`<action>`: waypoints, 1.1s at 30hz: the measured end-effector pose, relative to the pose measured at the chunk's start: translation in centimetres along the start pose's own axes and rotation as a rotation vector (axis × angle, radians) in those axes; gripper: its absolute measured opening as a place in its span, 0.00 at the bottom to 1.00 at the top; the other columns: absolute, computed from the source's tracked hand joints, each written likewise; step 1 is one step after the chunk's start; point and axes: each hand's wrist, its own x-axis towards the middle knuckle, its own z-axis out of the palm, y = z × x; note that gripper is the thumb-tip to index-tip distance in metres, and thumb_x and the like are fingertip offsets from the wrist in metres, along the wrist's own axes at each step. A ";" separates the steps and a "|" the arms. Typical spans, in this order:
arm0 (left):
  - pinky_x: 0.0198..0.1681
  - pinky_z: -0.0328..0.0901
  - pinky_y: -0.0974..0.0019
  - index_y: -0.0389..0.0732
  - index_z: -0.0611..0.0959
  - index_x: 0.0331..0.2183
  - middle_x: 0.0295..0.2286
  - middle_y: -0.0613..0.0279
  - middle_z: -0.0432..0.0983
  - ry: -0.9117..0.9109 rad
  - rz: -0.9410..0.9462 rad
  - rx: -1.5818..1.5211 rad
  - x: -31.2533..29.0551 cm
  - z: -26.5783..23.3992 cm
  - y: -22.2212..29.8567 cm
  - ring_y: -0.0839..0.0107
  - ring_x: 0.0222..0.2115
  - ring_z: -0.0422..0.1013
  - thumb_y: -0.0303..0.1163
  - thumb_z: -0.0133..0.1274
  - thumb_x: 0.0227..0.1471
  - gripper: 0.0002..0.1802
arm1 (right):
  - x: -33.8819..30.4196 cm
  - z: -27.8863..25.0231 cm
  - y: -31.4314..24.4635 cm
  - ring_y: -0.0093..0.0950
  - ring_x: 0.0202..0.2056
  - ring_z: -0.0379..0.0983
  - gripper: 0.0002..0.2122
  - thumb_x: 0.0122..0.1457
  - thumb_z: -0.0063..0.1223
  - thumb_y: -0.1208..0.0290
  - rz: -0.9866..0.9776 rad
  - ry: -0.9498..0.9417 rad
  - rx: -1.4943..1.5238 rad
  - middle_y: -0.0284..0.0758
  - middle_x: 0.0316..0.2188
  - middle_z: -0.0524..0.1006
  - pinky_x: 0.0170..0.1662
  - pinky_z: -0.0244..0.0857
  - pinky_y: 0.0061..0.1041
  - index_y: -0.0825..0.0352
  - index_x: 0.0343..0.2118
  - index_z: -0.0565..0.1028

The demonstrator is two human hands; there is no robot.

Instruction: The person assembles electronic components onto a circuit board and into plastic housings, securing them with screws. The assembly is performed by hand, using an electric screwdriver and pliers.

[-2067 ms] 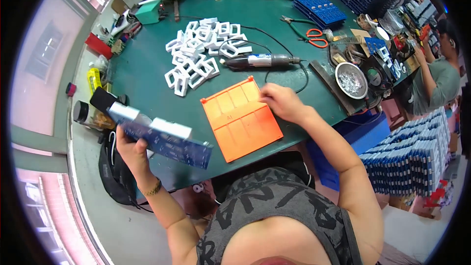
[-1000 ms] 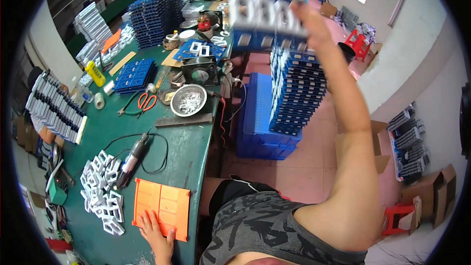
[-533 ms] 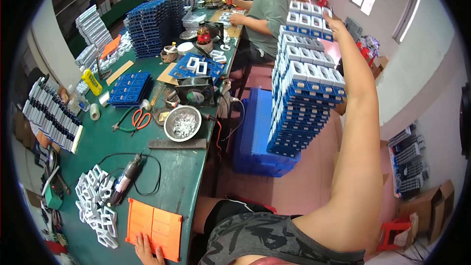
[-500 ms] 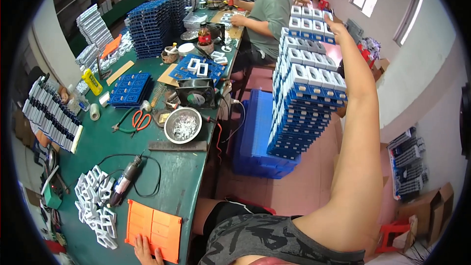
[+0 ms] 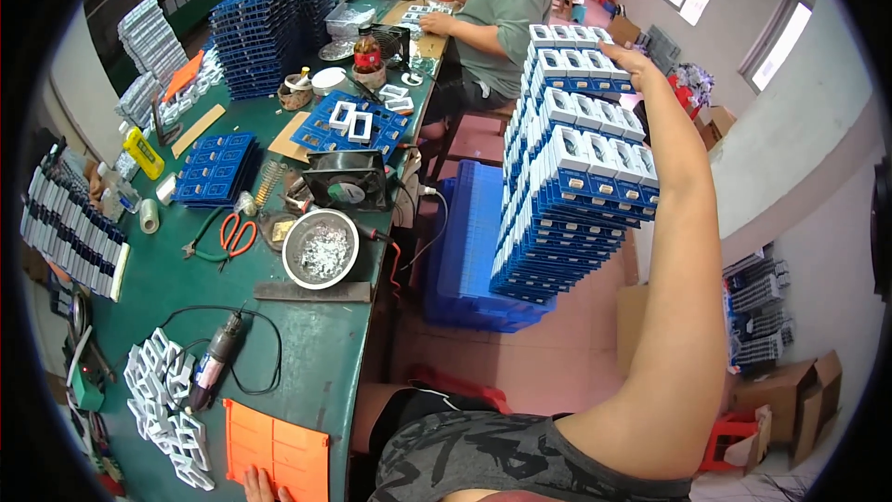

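My right hand [image 5: 634,65] reaches far forward, its fingers closed on the right edge of a blue tray [image 5: 587,82] bearing white rectangular frames. This tray is at the top far end of a tall, leaning stack of similar loaded trays [image 5: 569,209]; whether it rests fully on them I cannot tell. At the bottom of the view, my left hand [image 5: 262,485] lays its fingers flat on the near edge of an orange ribbed plate [image 5: 277,446]. White frames [image 5: 167,400] lie heaped beside it, next to an electric screwdriver [image 5: 216,363] with a black cord.
The green workbench [image 5: 316,339] carries a metal bowl [image 5: 321,249] of small parts, a fan [image 5: 346,181], pliers [image 5: 209,234] and blue trays [image 5: 216,170]. A blue crate [image 5: 460,251] stands under the stack. A co-worker [image 5: 502,14] sits beyond, holding a red tool.
The view has shifted, so the bench things appear further left. My right hand stays at the tray's edge. Less of my left hand shows on the orange plate.
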 end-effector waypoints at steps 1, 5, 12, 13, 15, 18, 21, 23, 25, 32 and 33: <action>0.57 0.57 0.42 0.33 0.73 0.53 0.51 0.40 0.69 0.002 0.015 0.009 0.1 -0.1 0.0 0.39 0.51 0.65 0.32 0.52 0.55 0.25 | 0.5 -0.1 0.3 0.30 0.31 0.80 0.18 0.57 0.60 0.56 0.007 0.000 0.020 0.37 0.35 0.82 0.35 0.76 0.34 0.67 0.42 0.77; 0.57 0.57 0.41 0.33 0.73 0.53 0.51 0.40 0.70 0.021 0.044 0.029 0.4 -0.2 0.1 0.39 0.51 0.66 0.32 0.51 0.56 0.24 | 1.8 -0.7 1.2 0.29 0.32 0.80 0.20 0.58 0.58 0.54 0.107 -0.068 0.030 0.36 0.37 0.82 0.34 0.76 0.34 0.66 0.45 0.77; 0.58 0.55 0.40 0.33 0.73 0.53 0.51 0.42 0.70 -0.008 -0.013 0.035 0.1 -0.8 0.7 0.40 0.51 0.66 0.33 0.51 0.56 0.24 | -0.9 2.2 0.1 0.27 0.34 0.79 0.27 0.52 0.64 0.49 0.053 0.089 -0.363 0.38 0.37 0.82 0.33 0.74 0.31 0.68 0.46 0.77; 0.58 0.55 0.40 0.33 0.73 0.53 0.51 0.42 0.70 -0.011 -0.017 0.043 0.0 -0.9 0.9 0.40 0.51 0.66 0.33 0.51 0.56 0.24 | -2.3 3.5 0.0 0.30 0.36 0.79 0.28 0.51 0.63 0.49 -0.002 0.232 -0.539 0.40 0.37 0.81 0.34 0.74 0.33 0.70 0.45 0.77; 0.58 0.56 0.41 0.33 0.73 0.53 0.51 0.42 0.70 0.005 0.005 0.038 0.3 -0.7 0.9 0.40 0.52 0.65 0.33 0.51 0.56 0.24 | -3.1 3.4 -0.2 0.32 0.38 0.79 0.29 0.51 0.63 0.48 -0.058 0.393 -0.717 0.43 0.37 0.81 0.35 0.74 0.35 0.72 0.45 0.78; 0.59 0.55 0.42 0.33 0.73 0.53 0.52 0.43 0.70 -0.001 -0.038 0.009 0.3 -0.5 0.9 0.40 0.52 0.64 0.33 0.51 0.57 0.24 | -1.2 2.1 -0.8 0.41 0.42 0.78 0.29 0.52 0.55 0.49 -0.277 0.463 -1.399 0.50 0.39 0.79 0.42 0.73 0.38 0.76 0.42 0.78; 0.59 0.56 0.44 0.34 0.73 0.53 0.52 0.44 0.69 -0.015 -0.094 0.037 0.4 -1.2 2.0 0.41 0.52 0.64 0.33 0.51 0.57 0.23 | -2.2 5.4 -1.3 0.41 0.53 0.71 0.26 0.55 0.44 0.51 -0.131 0.399 -1.592 0.50 0.51 0.72 0.57 0.61 0.40 0.68 0.48 0.76; 0.58 0.56 0.44 0.34 0.73 0.53 0.52 0.44 0.69 -0.017 -0.093 0.037 0.4 -1.0 1.8 0.41 0.52 0.64 0.33 0.51 0.57 0.23 | -2.1 4.3 -1.2 0.42 0.55 0.69 0.27 0.56 0.44 0.51 -0.130 0.436 -1.635 0.50 0.53 0.71 0.59 0.58 0.43 0.69 0.50 0.75; 0.58 0.56 0.44 0.35 0.74 0.53 0.52 0.44 0.69 -0.020 -0.100 0.037 0.3 -0.8 1.8 0.41 0.52 0.64 0.33 0.51 0.57 0.23 | -1.8 4.0 -1.2 0.42 0.57 0.67 0.27 0.57 0.44 0.50 -0.134 0.465 -1.682 0.50 0.55 0.69 0.60 0.55 0.46 0.69 0.51 0.74; 0.58 0.58 0.46 0.36 0.73 0.53 0.52 0.45 0.70 -0.015 -0.139 0.054 0.6 -1.2 2.3 0.42 0.53 0.64 0.33 0.51 0.58 0.23 | -1.2 4.3 -0.8 0.45 0.56 0.66 0.22 0.65 0.40 0.56 -0.170 0.230 -1.832 0.51 0.53 0.70 0.60 0.55 0.44 0.70 0.48 0.75; 0.58 0.58 0.46 0.36 0.74 0.53 0.52 0.45 0.70 -0.017 -0.139 0.047 0.6 -1.2 2.3 0.42 0.53 0.64 0.33 0.51 0.58 0.23 | -1.3 4.2 -0.6 0.47 0.54 0.68 0.22 0.66 0.39 0.57 -0.224 0.192 -1.855 0.54 0.50 0.72 0.58 0.59 0.39 0.73 0.44 0.77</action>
